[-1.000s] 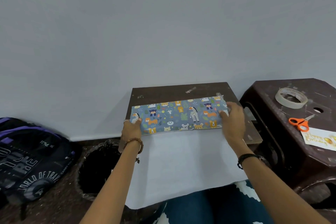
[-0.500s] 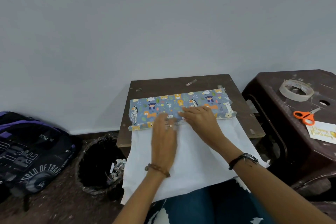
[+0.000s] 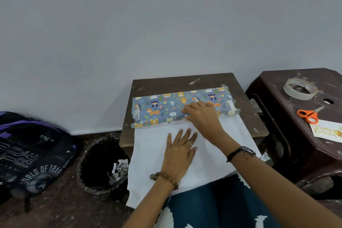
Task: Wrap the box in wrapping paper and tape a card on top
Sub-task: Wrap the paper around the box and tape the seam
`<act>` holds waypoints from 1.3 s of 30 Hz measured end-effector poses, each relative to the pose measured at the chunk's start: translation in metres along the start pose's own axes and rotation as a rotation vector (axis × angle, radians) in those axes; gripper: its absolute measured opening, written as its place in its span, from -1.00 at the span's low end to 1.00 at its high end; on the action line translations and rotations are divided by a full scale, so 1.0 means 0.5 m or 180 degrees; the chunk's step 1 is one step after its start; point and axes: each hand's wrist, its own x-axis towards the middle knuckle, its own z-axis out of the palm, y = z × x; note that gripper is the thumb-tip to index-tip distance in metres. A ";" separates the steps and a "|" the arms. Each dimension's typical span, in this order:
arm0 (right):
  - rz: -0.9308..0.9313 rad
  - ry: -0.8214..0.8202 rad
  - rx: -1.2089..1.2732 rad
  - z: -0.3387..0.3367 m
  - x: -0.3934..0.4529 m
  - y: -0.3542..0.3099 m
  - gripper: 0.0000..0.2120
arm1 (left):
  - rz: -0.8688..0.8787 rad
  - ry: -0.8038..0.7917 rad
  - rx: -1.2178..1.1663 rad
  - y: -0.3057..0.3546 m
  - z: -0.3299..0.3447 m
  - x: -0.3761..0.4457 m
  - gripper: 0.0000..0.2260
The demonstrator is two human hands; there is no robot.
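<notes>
Now left hand (image 3: 178, 151) flattens wrapping paper (image 3: 153, 155), right hand (image 3: 202, 114) presses box (image 3: 166, 106)

left hand (image 3: 180, 151) flat, right hand (image 3: 202, 114) pressing

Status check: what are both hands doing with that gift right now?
Left hand flat on white paper. Right hand pressing patterned flap onto box. Tape, scissors, card untouched on stool.

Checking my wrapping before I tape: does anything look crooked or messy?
Yes. The wrapping paper flap over the box ends in a wavy edge, and the corner by the right hand is crumpled. Old tape scraps litter the table.
</notes>
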 end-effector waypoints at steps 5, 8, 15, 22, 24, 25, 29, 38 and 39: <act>-0.0010 -0.0076 0.0039 0.003 -0.013 0.001 -0.65 | 0.0040 -0.0150 -0.0269 0.002 -0.008 -0.001 -0.38; -0.0103 -0.0041 0.0046 -0.001 -0.012 0.011 -0.65 | 0.0020 -0.0064 -0.0212 0.003 -0.007 -0.003 -0.31; -0.0043 -0.0114 0.0065 -0.003 -0.017 0.033 -0.67 | 0.0035 -0.0105 -0.0192 -0.001 -0.009 -0.002 -0.31; 0.0209 -0.0037 0.0196 0.003 -0.012 0.015 -0.73 | 0.0064 -0.0172 -0.0046 0.004 -0.013 -0.002 -0.36; 0.0281 0.0032 0.0232 0.006 -0.008 0.004 -0.74 | -0.0005 -0.0212 0.0013 0.007 -0.016 0.000 -0.51; 0.0308 0.0060 0.0218 0.007 -0.005 0.001 -0.74 | -0.0014 -0.0240 0.0014 0.009 -0.018 0.001 -0.55; 0.0332 0.0063 0.0213 0.009 -0.001 -0.001 -0.71 | 0.0007 -0.0187 -0.0020 0.010 -0.018 -0.002 -0.55; 0.0369 0.0103 0.0276 0.012 -0.001 -0.012 -0.73 | 0.0016 -0.0090 -0.0033 0.011 -0.022 -0.003 -0.55; 0.0339 0.0094 0.0261 0.013 -0.002 -0.010 -0.73 | 0.0003 -0.0140 0.0002 0.012 -0.023 -0.003 -0.54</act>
